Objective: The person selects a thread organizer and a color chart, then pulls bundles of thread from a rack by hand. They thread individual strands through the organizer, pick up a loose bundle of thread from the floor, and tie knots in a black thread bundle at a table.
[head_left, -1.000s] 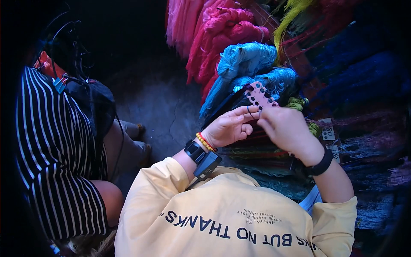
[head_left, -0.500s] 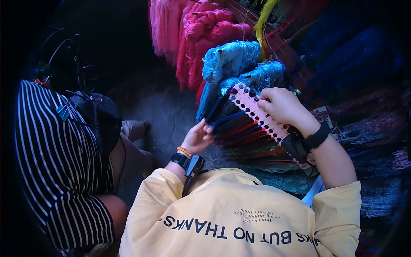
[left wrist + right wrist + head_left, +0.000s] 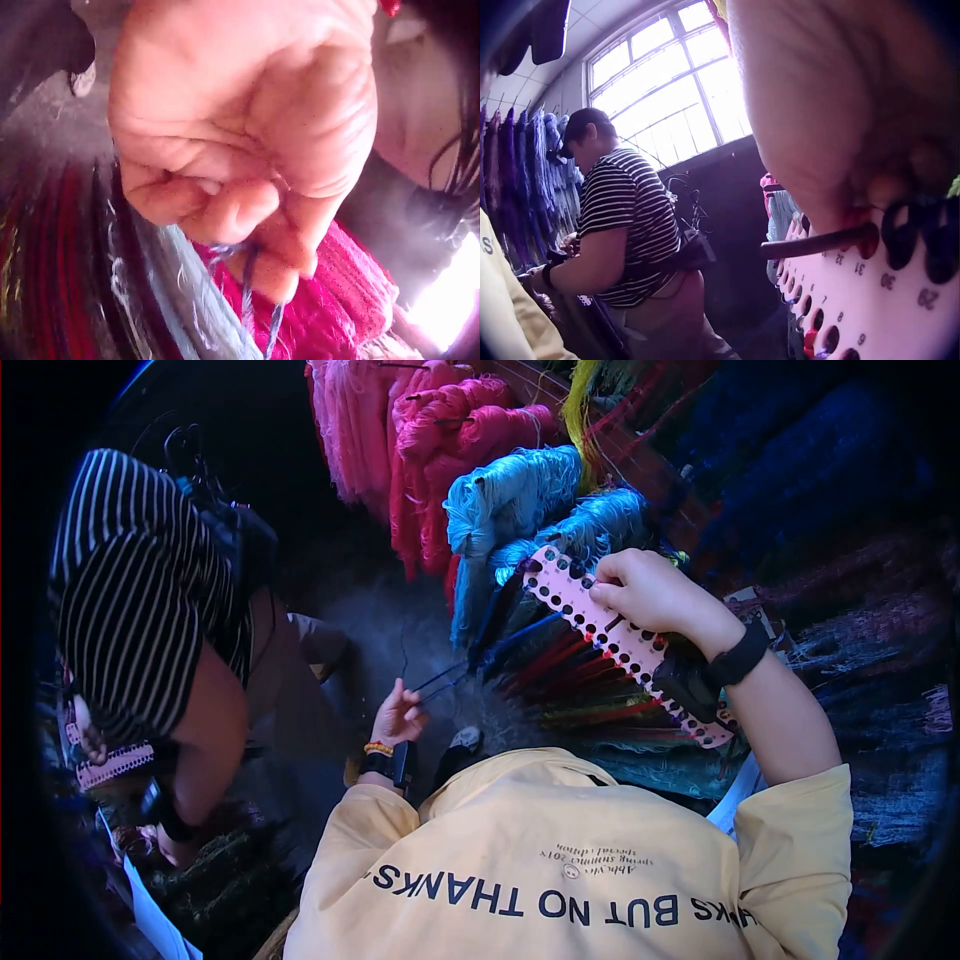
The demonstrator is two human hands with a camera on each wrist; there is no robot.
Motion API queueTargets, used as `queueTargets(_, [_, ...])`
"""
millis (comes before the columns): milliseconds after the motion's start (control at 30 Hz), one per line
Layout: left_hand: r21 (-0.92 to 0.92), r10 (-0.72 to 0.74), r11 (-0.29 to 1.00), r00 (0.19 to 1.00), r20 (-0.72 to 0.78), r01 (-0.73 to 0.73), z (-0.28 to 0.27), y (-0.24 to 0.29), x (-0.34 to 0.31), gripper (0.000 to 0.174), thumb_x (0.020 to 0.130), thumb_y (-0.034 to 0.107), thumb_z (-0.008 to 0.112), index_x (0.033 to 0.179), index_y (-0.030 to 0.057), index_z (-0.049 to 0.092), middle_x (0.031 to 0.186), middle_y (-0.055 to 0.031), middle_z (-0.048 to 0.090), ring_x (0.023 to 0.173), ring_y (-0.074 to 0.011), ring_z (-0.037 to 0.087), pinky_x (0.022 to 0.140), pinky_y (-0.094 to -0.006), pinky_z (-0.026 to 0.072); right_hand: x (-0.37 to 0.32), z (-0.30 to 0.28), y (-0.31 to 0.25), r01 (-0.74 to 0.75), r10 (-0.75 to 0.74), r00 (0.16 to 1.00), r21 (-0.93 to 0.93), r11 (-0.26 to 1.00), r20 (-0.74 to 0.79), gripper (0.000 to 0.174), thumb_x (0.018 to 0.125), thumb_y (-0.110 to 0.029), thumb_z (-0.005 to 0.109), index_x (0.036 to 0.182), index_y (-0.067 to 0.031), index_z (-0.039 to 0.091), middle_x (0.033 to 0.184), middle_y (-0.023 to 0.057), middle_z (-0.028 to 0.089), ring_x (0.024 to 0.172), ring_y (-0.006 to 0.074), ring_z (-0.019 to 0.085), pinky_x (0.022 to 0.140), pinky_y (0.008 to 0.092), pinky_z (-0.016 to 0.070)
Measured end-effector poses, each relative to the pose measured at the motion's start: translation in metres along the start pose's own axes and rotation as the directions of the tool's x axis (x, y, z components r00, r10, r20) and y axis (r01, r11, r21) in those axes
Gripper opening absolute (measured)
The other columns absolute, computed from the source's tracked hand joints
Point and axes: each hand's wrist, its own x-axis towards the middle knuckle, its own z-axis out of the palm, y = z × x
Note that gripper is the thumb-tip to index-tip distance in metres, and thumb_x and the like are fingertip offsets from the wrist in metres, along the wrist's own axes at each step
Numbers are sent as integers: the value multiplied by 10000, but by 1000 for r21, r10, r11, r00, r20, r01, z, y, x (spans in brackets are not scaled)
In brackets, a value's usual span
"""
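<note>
A pink card (image 3: 598, 630) punched with numbered holes carries several coloured yarn strands (image 3: 570, 685) hanging from its holes. My right hand (image 3: 640, 592) grips the card near its upper end; in the right wrist view the card (image 3: 870, 315) shows numbers 29 to 32 under my fingers. Lower left, my left hand (image 3: 398, 715) pinches a dark blue strand (image 3: 445, 678) that runs taut up to the card. The left wrist view shows the left hand (image 3: 247, 150) curled, with the blue strand (image 3: 251, 289) caught between thumb and finger.
Skeins of pink yarn (image 3: 420, 450) and light blue yarn (image 3: 510, 500) hang ahead, with darker blue and purple yarn (image 3: 850, 510) to the right. A person in a striped shirt (image 3: 140, 590) bends at my left, close by. Grey floor (image 3: 380, 620) lies between us.
My left hand has drawn down and left away from the card, pulling the blue strand out long. The right hand keeps hold of the card. The striped-shirt person has bent forward.
</note>
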Motion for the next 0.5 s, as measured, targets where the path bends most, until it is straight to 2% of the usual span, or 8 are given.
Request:
queueTargets(100, [47, -24, 999, 993, 114, 19, -107, 15, 5, 337, 905, 410, 476, 736, 151, 607, 546, 39, 486, 396, -94, 370, 480, -260, 376, 2, -2, 1, 3, -3, 1000, -12, 1000, 0, 211, 794, -256, 592, 841, -58, 649, 827, 161, 632, 819, 317, 606, 741, 410, 465])
queueTargets(167, [282, 84, 957, 869, -488, 66, -166, 20, -28, 289, 870, 451, 505, 846, 172, 578, 500, 35, 370, 379, -112, 334, 434, -265, 349, 2, -2, 0, 9, -9, 1000, -16, 1000, -3, 210, 789, -254, 595, 846, -60, 650, 832, 161, 633, 821, 317, 606, 737, 408, 466])
queueTargets(233, [332, 251, 943, 672, -697, -8, -219, 11, -52, 336, 841, 479, 523, 952, 163, 547, 519, 3, 367, 393, -117, 317, 429, -285, 346, 1, -2, 0, 8, -9, 1000, -16, 1000, -11, 210, 785, -253, 598, 852, -62, 652, 837, 160, 634, 824, 317, 606, 732, 407, 467])
queueTargets(300, [426, 302, 896, 533, -790, 123, -269, 14, -65, 351, 843, 429, 530, 968, 106, 581, 627, -65, 523, 508, -167, 496, 521, -344, 432, 2, -1, 1, -10, 10, 1000, -12, 1000, 10, 216, 777, -259, 604, 860, -65, 654, 843, 158, 636, 828, 315, 607, 736, 405, 470])
queueTargets(333, [650, 397, 665, 562, -725, 369, -276, 20, -57, 362, 836, 410, 543, 987, 83, 584, 712, -92, 558, 599, -195, 535, 574, -356, 447, 3, -2, 1, -16, 16, 1000, -8, 1000, 18, 221, 779, -264, 603, 857, -65, 655, 842, 156, 638, 830, 311, 609, 739, 405, 470])
queueTargets(400, [763, 475, -70, 694, -541, 643, -282, 34, -35, 389, 824, 370, 570, 1023, 36, 591, 881, -146, 629, 781, -250, 614, 680, -381, 477, 3, -4, 0, -34, 34, 999, 5, 999, 34, 234, 782, -278, 601, 866, -66, 654, 846, 153, 641, 838, 306, 611, 747, 406, 471])
queueTargets(467, [936, 570, -4, 770, -288, 353, -164, 33, -15, 423, 791, 329, 623, 1058, 3, 585, 1061, -194, 606, 982, -320, 586, 769, -382, 472, 2, -8, -1, -61, 59, 997, 26, 998, 49, 254, 787, -295, 598, 889, -69, 650, 859, 149, 644, 851, 303, 613, 758, 409, 472])
queueTargets(500, [997, 602, -15, 797, -53, 77, -163, 34, 20, 399, 795, 284, 639, 1074, 4, 582, 1033, -140, 617, 897, -247, 606, 730, -338, 483, -2, -11, -2, -36, 36, 999, 2, 999, -6, 260, 787, -289, 601, 900, -59, 645, 851, 143, 646, 832, 294, 617, 739, 394, 476])
